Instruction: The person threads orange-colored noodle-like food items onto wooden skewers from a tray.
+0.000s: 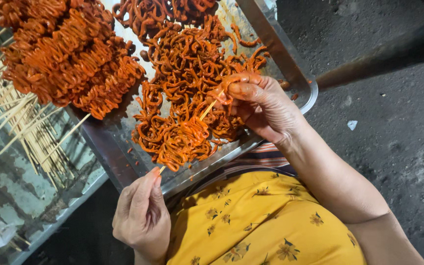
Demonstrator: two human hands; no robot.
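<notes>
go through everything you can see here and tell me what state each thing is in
left hand: pinching the skewer's lower end
right hand: threading a strip onto the tip
skewer: mostly loaded
metal tray: covered with loose orange strips
finished skewers: stacked, fully loaded
bare sticks: piled, unused

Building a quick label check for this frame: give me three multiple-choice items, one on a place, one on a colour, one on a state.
1. Where do the finished skewers lie?
A. Stacked at the tray's upper left
B. On the ground
C. On the person's lap

2. What colour is the person's garment?
A. Plain blue
B. Yellow with small flowers
C. White

3. What is the left hand doing?
A. Resting open and empty
B. Pinching the lower end of a stick
C. Gripping the tray rim

Answers: 1 A, the pile sits there with stick ends jutting out; 2 B, yellow flowered cloth fills the bottom; 3 B, its fingertips close on the stick end while the right hand feeds orange strips at the tip.
</notes>
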